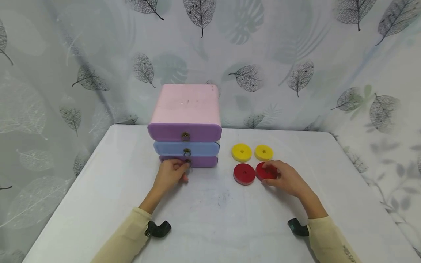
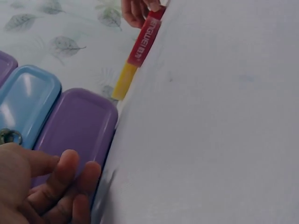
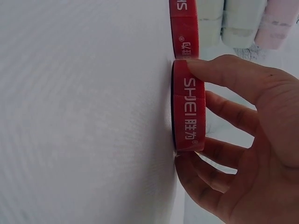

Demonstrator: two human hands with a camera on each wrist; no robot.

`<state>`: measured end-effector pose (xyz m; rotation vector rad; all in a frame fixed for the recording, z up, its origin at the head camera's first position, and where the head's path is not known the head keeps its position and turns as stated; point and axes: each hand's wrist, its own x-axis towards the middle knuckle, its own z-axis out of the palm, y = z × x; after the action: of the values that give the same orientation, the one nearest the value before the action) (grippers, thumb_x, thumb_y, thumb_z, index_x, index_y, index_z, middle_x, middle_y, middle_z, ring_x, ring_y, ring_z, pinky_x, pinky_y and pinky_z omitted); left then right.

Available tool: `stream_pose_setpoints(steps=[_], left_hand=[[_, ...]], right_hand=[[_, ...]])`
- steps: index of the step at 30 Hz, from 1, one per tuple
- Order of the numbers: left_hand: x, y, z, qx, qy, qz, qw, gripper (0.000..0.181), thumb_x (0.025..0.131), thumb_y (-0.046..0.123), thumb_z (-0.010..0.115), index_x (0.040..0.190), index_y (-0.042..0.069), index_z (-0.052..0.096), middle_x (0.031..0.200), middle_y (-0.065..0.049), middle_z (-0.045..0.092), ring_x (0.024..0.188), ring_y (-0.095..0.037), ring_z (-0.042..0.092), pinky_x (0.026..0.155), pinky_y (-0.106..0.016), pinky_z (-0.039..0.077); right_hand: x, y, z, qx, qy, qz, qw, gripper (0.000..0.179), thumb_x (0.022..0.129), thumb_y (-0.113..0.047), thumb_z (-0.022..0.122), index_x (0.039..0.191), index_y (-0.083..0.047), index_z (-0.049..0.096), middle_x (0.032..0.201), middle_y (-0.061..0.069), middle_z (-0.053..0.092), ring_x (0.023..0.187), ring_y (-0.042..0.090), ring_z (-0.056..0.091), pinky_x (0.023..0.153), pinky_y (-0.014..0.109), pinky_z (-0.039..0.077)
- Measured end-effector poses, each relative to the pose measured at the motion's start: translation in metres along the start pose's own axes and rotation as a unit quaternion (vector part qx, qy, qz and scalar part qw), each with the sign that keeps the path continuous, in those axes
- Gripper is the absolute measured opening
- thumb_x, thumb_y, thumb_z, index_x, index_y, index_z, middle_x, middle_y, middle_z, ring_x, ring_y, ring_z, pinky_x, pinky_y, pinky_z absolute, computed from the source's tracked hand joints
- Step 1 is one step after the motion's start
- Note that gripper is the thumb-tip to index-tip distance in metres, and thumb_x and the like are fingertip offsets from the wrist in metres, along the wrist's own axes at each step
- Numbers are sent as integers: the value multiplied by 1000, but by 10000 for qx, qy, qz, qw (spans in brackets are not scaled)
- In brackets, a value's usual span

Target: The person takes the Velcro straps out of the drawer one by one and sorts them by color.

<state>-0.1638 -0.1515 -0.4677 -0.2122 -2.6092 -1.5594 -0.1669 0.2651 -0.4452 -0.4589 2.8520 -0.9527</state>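
Observation:
A small three-drawer cabinet [image 1: 189,104] with a pink top stands at the back of the table. My left hand [image 1: 170,175] is at its lowest purple drawer [image 1: 205,162], thumb and forefinger pinching the ring pull [image 1: 189,164]; in the left wrist view the hand hides that ring. To the right, my right hand [image 1: 285,179] grips a red roll of tape [image 3: 189,107] by its rim, thumb on one side and fingers round the other. The roll lies flat on the table. Beside it, a second red roll [image 1: 244,174] lies close to the held one.
Two yellow rolls, a left one [image 1: 241,152] and a right one [image 1: 264,152], lie behind the red ones. Above the lowest drawer are a blue drawer [image 1: 204,148] and a purple top drawer [image 1: 204,133], both closed. A leaf-patterned cloth [image 1: 210,58] hangs behind the white table [image 1: 210,223].

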Motion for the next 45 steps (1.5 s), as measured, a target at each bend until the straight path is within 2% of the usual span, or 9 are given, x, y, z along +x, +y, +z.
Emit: stream_pose_setpoints(steps=[3, 9, 20, 29, 34, 39, 45], left_hand=[[-1, 3, 6, -9, 102, 30, 9999, 22, 99, 17, 69, 83, 2, 70, 57, 2, 66, 49, -18, 58, 45, -23, 31], [-10, 15, 7, 515, 231, -40, 9984, 25, 96, 18, 65, 73, 8, 70, 53, 8, 62, 43, -13, 47, 45, -25, 29], [-30, 23, 3, 1257, 372, -178, 9912, 29, 93, 20, 69, 64, 16, 68, 49, 14, 56, 46, -13, 51, 45, -30, 35], [-48, 29, -2, 1472, 127, -255, 9887, 26, 91, 20, 70, 66, 15, 70, 48, 15, 54, 45, -12, 49, 44, -29, 33], [-58, 30, -3, 1412, 139, -211, 9897, 29, 92, 16, 70, 63, 17, 65, 48, 15, 53, 46, -11, 50, 44, -28, 31], [-66, 30, -2, 1374, 143, -82, 9904, 31, 92, 14, 71, 62, 18, 63, 48, 16, 52, 45, -9, 50, 44, -27, 29], [-77, 33, -3, 1315, 80, -161, 9912, 30, 92, 13, 71, 63, 17, 63, 48, 17, 52, 43, -9, 48, 43, -26, 28]], right_hand=[[-1, 2, -1, 10, 32, 1, 10000, 51, 82, -14, 89, 126, -7, 65, 126, 18, 64, 114, 38, 58, 87, 52, 57], [-2, 4, -2, 62, 30, -7, 10000, 53, 82, -14, 89, 128, -7, 64, 128, 18, 63, 115, 39, 57, 87, 52, 57], [3, 2, 1, 79, -31, -146, 9999, 52, 82, -15, 89, 127, -8, 64, 128, 17, 63, 115, 38, 58, 85, 51, 57], [0, -3, -10, -36, 190, -323, 9993, 46, 87, -16, 85, 129, -7, 67, 128, 17, 63, 115, 38, 58, 87, 54, 56], [3, -21, -17, 49, 438, -645, 9969, 40, 89, -13, 82, 127, -6, 68, 129, 14, 63, 116, 38, 59, 86, 54, 57], [9, -57, -15, 96, 606, -1179, 9911, 39, 90, -14, 81, 126, -7, 68, 128, 11, 66, 112, 35, 64, 89, 55, 55], [20, -103, 4, 195, 132, -1877, 9819, 43, 93, -12, 77, 134, -8, 67, 127, 3, 70, 110, 28, 67, 89, 50, 56]])
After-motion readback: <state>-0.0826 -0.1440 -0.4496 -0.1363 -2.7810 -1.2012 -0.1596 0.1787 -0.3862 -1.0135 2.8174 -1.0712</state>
